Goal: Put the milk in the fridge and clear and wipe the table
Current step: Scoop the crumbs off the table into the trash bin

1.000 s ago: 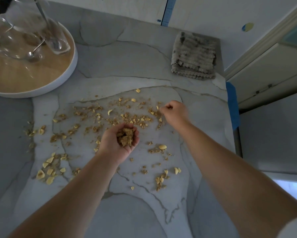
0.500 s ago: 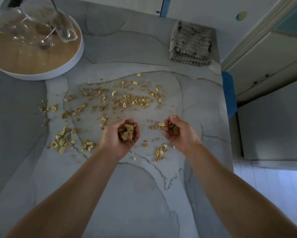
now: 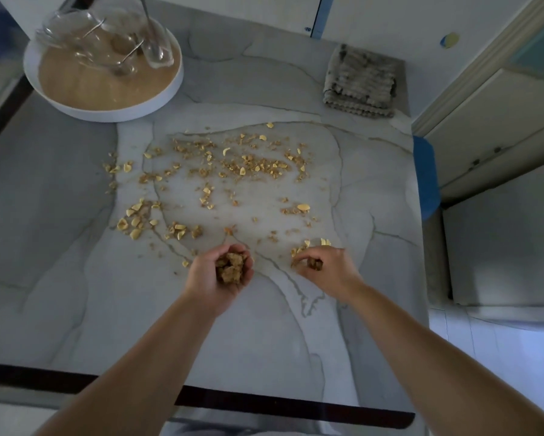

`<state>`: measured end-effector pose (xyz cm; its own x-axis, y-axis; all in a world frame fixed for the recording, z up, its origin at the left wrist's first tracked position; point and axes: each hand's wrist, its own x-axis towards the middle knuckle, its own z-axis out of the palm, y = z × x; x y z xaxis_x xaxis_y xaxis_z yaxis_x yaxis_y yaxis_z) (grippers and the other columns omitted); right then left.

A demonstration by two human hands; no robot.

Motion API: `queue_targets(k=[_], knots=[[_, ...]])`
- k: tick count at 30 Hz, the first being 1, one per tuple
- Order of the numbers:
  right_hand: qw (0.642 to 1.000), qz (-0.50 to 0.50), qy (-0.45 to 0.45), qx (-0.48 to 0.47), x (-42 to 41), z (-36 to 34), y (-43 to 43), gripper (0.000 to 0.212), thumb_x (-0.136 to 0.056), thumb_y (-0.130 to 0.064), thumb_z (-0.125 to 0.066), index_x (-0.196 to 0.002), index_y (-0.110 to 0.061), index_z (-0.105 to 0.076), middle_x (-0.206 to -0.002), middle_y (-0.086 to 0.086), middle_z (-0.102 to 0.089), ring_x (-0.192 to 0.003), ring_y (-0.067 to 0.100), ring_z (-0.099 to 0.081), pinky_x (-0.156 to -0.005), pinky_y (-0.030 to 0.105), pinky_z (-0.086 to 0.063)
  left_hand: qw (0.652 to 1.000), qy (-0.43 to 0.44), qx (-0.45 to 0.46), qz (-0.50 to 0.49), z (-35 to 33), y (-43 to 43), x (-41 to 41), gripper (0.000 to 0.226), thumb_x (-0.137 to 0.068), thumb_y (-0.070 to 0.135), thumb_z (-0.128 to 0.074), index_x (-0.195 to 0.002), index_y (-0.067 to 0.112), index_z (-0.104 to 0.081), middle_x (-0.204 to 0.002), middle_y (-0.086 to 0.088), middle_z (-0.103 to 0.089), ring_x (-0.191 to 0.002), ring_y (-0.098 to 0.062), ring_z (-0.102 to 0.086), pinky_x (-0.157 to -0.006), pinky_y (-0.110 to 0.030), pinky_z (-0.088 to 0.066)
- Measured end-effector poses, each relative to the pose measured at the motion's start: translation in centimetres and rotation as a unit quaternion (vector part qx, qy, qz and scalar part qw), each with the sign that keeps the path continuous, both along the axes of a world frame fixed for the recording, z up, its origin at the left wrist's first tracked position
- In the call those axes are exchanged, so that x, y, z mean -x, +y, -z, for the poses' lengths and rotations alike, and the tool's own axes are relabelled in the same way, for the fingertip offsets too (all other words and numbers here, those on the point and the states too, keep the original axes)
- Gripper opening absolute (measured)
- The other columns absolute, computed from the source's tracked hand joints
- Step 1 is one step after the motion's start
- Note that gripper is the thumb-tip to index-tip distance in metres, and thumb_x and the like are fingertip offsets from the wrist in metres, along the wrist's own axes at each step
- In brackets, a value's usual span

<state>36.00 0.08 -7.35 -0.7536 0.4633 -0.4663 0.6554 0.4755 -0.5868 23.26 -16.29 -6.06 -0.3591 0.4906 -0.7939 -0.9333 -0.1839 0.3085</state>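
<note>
My left hand [image 3: 215, 283] cups a gathered clump [image 3: 231, 269] and my right hand [image 3: 328, 272] pinches small bits [image 3: 314, 265], while the loose crumbs [image 3: 255, 165] lie ahead across the tabletop [image 3: 138, 309] in a left-to-right band, the nearest cluster just beside the right.

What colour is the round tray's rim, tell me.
The tray rim is white; the head view shows it best.

Left hand [image 3: 225, 278] cupped, right hand [image 3: 325, 269] curled.
</note>
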Motion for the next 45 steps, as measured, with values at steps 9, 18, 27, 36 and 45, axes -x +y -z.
queue_targets(k=[9,18,27,36,45], knots=[[0.996,-0.039,0.009,-0.074,0.0,0.6,-1.0,0.023,-0.085,-0.016,-0.061,-0.105,-0.022,-0.07,-0.106,-0.004,-0.067,-0.094,0.012,-0.061,-0.082,0.02,-0.047,1.0,-0.019,-0.007,-0.012,-0.6,-1.2,-0.8,0.028,-0.093,0.014,-0.042,-0.072,0.001,-0.057,-0.058,-0.012,-0.061,-0.05,-0.02,-0.061,-0.05,-0.025,-0.053],[0.992,0.031,0.036,-0.114,1.6,0.4,-2.2,0.012,-0.084,-0.017,-0.059,-0.088,-0.016,-0.07,-0.091,-0.003,-0.069,-0.085,0.014,-0.061,-0.073,0.026,-0.049,1.0,-0.014,-0.001,0.008,-0.7,-2.6,-0.4,0.03,-0.092,0.015,-0.042,-0.07,0.003,-0.058,-0.061,-0.011,-0.06,-0.049,-0.02,-0.059,-0.049,-0.024,-0.051],[0.721,0.461,0.264,0.444,2.3,-4.5,-5.1,0.016,-0.088,-0.011,-0.054,-0.073,-0.012,-0.059,-0.061,-0.001,-0.052,-0.044,0.009,-0.038,-0.039,0.017,-0.028,0.999,0.005,-0.01,0.031,-2.3,-3.9,0.0,0.029,-0.092,0.017,-0.042,-0.073,0.004,-0.059,-0.062,-0.009,-0.062,-0.051,-0.019,-0.06,-0.051,-0.023,-0.05],[0.601,0.472,0.345,0.545,0.4,-5.4,-5.9,0.006,-0.071,-0.014,-0.052,-0.066,-0.01,-0.054,-0.071,0.005,-0.054,-0.051,0.014,-0.05,-0.041,0.017,-0.041,0.998,0.01,-0.015,0.056,-3.8,-3.7,-0.4,0.028,-0.091,0.017,-0.044,-0.073,0.004,-0.06,-0.062,-0.009,-0.062,-0.051,-0.019,-0.059,-0.05,-0.024,-0.051],[0.867,0.336,0.119,0.348,7.0,-3.4,-7.1,0.011,-0.087,-0.016,-0.062,-0.076,-0.014,-0.062,-0.065,0.0,-0.057,-0.049,0.01,-0.049,-0.042,0.02,-0.041,0.999,0.026,-0.002,-0.028,-3.6,-7.1,1.7,0.037,-0.091,0.015,-0.043,-0.063,0.003,-0.064,-0.063,-0.011,-0.062,-0.052,-0.019,-0.059,-0.05,-0.024,-0.051]])
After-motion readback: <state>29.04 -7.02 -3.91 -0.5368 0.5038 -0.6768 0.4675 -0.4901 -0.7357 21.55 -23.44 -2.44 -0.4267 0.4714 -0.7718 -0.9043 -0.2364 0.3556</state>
